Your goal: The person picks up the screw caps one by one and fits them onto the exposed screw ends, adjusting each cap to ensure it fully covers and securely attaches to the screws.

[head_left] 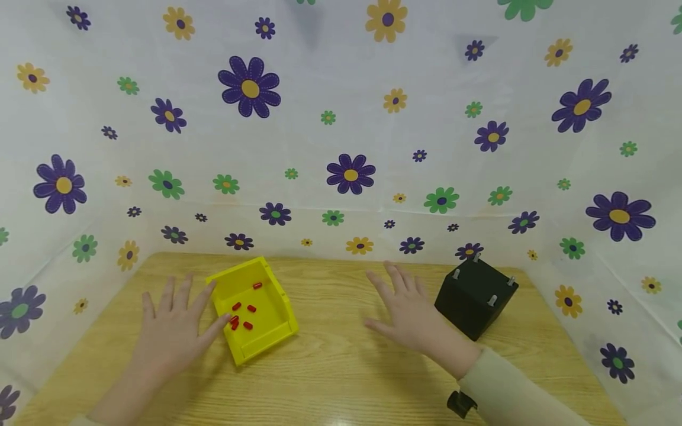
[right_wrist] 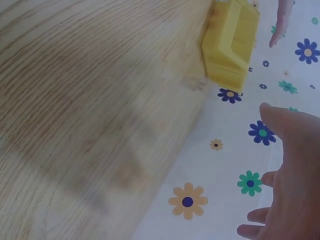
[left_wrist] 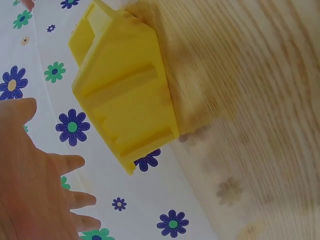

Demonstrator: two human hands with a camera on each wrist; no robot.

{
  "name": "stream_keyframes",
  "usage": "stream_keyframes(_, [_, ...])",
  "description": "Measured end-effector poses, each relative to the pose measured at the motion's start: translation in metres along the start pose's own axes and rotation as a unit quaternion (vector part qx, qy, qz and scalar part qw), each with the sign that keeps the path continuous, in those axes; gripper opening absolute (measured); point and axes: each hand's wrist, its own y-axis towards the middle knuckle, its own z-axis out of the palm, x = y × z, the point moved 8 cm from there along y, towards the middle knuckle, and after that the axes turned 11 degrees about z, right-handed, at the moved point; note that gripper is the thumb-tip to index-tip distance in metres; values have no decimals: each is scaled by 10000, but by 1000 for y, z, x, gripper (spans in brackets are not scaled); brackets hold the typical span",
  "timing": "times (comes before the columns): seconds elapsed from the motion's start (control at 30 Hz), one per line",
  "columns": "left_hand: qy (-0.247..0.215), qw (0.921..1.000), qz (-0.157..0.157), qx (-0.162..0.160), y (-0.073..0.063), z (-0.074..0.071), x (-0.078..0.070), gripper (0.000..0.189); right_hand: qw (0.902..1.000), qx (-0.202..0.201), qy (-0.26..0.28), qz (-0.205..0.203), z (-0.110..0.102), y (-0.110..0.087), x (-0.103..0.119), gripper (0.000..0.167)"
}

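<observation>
A yellow open-topped bin (head_left: 290, 316) rests on the wooden table, left of the middle, with several small red capsules (head_left: 251, 308) scattered on its floor. My left hand (head_left: 173, 328) hovers with spread fingers at the bin's left side, its thumb overlapping the bin in the head view; whether it touches cannot be told. In the left wrist view the bin's outer side (left_wrist: 125, 95) shows apart from the fingers. My right hand (head_left: 407, 310) is held above the table, fingers spread and holding nothing. Right of it stands a black box (head_left: 474, 299) with several grey pegs on top.
The wooden table (head_left: 341, 378) ends at a white cloth (head_left: 309, 148) printed with flowers, which rises behind and on both sides. A black strap piece (head_left: 460, 404) hangs below the right sleeve (head_left: 511, 384).
</observation>
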Motion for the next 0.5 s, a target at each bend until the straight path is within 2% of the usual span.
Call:
stream_keyframes(0.33, [4,9999,-138,-40,-3,2,11,85,9998,-146,-59,-128,5,13,18,90])
stream_keyframes(0.5, [-67,9998,-174,-82,-7,3,13,85,9998,-87,118,-139,8,19,27,89])
